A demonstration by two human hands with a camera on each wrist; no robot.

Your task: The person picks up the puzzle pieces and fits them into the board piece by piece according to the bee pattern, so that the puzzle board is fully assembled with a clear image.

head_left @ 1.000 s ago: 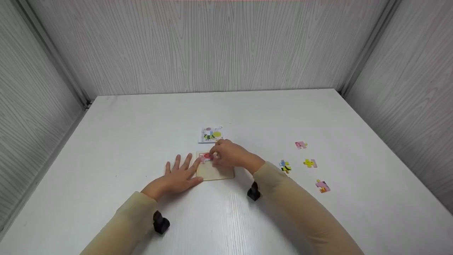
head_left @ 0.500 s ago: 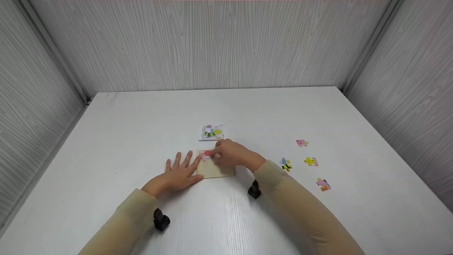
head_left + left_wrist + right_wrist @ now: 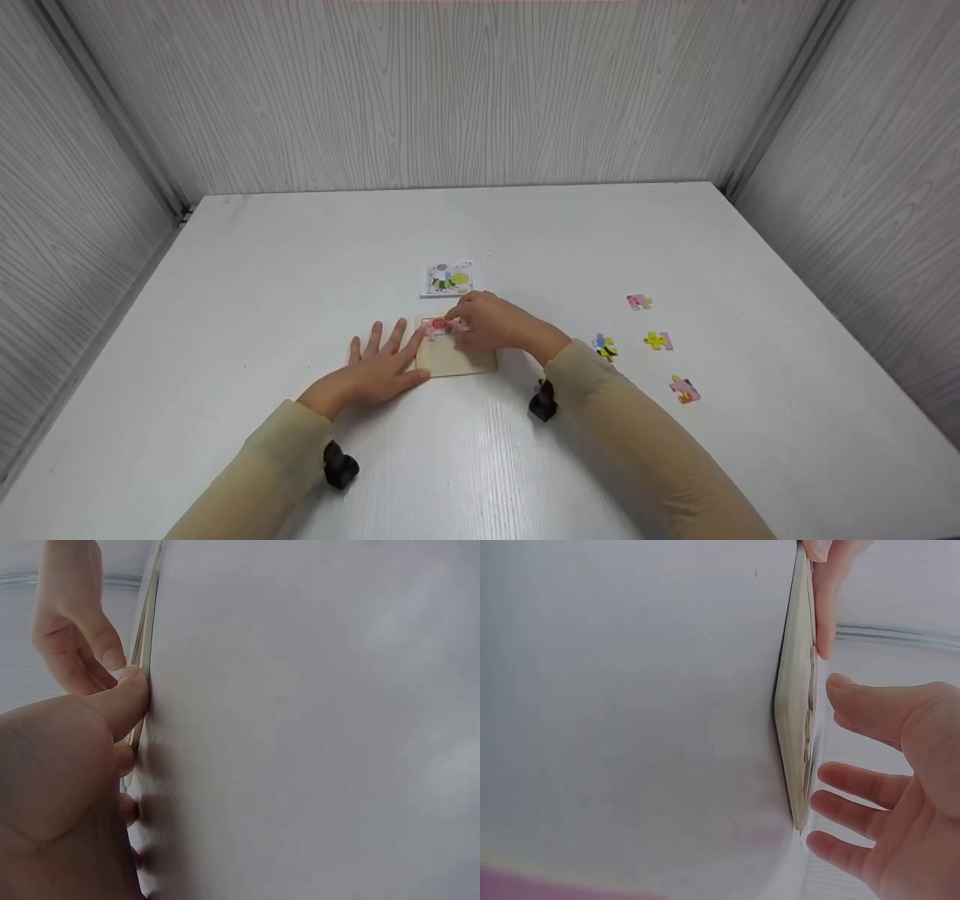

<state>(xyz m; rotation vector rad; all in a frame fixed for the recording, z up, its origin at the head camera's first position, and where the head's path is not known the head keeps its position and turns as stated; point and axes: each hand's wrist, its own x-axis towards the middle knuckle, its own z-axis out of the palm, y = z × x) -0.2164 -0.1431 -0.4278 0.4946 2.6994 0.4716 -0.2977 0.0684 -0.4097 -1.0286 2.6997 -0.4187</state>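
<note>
Spread flat, my left hand (image 3: 382, 367) rests with its thumb and index finger at the left edge of a thin wooden puzzle board (image 3: 454, 361). Pink jigsaw pieces (image 3: 437, 326), one with a red round mark, lie along the board's far side. Over the board's far right part is my right hand (image 3: 491, 322), its fingertips at these pieces. In the right wrist view its thumb and fingers (image 3: 855, 778) are loosely bent beside the board (image 3: 799, 705), with nothing visible between them. The right palm hides part of the board in the head view.
A small picture card (image 3: 448, 280) with a bee lies behind the board. To the right lie loose jigsaw pieces: a bee-striped one (image 3: 604, 347), a yellow one (image 3: 658, 341), a pink one (image 3: 639, 301) and a pink-orange one (image 3: 684, 389). Wood-grain walls (image 3: 450, 97) enclose the white table.
My right hand has shifted slightly right, uncovering more of the pink pieces on the board. My left hand stays in place.
</note>
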